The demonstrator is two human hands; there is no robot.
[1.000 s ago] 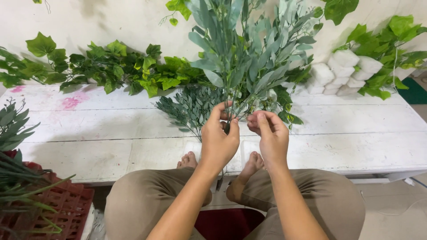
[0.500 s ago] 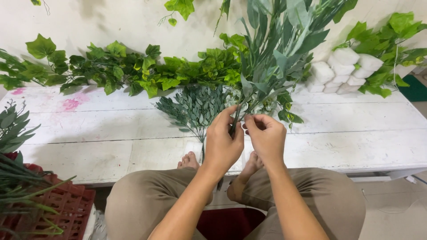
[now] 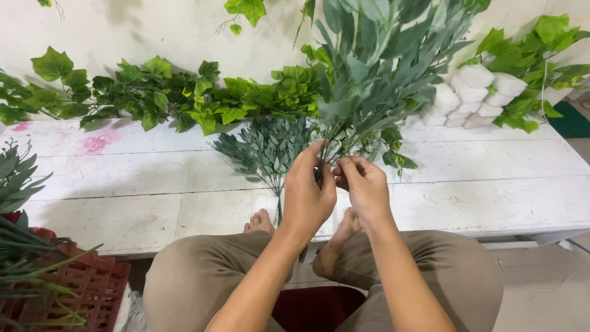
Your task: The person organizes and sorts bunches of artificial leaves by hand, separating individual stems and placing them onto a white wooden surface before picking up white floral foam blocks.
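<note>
Both hands, left hand (image 3: 307,193) and right hand (image 3: 364,187), pinch the stem base of the leafy foliage spray (image 3: 375,74) held upright above the white table (image 3: 153,190), assembling stems; next move requires steady grip.

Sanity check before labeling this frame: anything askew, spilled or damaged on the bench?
Mostly fine. Only oddity: pink stains on the white bench at its left end, like dried paint. Both hands, left hand and right hand, hold the leafy bunch upright; nothing looks broken.
</note>
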